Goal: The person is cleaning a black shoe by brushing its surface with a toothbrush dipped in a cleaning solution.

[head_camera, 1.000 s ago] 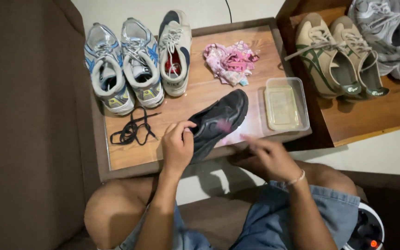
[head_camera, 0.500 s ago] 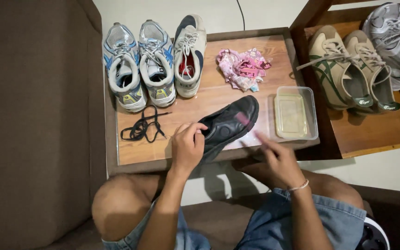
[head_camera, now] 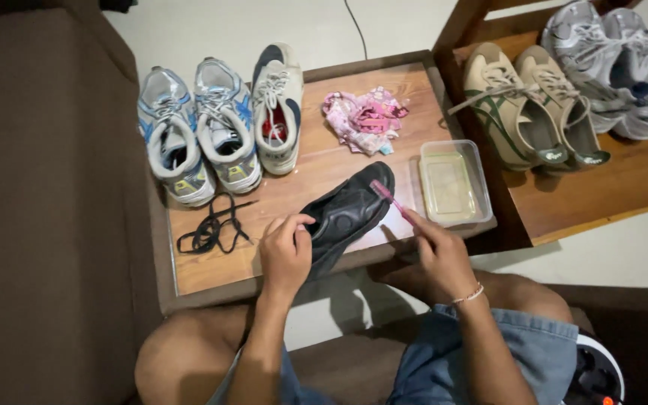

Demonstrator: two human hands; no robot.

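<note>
Two bare knees sat nearest us, denim shorts on a brown seat, and just beyond them ran the wooden tabletop (head_camera: 301,187) with its raised dark rim. We saw the left hand (head_camera: 285,251) curled shut round the heel end of the black shoe (head_camera: 346,214), which lay tilted at the table's front edge. The right hand (head_camera: 438,251) pinched a pink toothbrush (head_camera: 388,196), its head touching the shoe's toe. Left of the shoe lay loose black laces (head_camera: 208,229); right of it, a clear plastic tub (head_camera: 453,182). Farther back stood two blue-grey trainers (head_camera: 196,131), one white shoe (head_camera: 275,105) and a crumpled pink cloth (head_camera: 365,120). Beyond, a second wooden surface (head_camera: 601,187) carried tan sneakers (head_camera: 526,105) over pale floor. Half a second earlier the right hand had been lower beside the shoe, with no brush on the toe.
</note>
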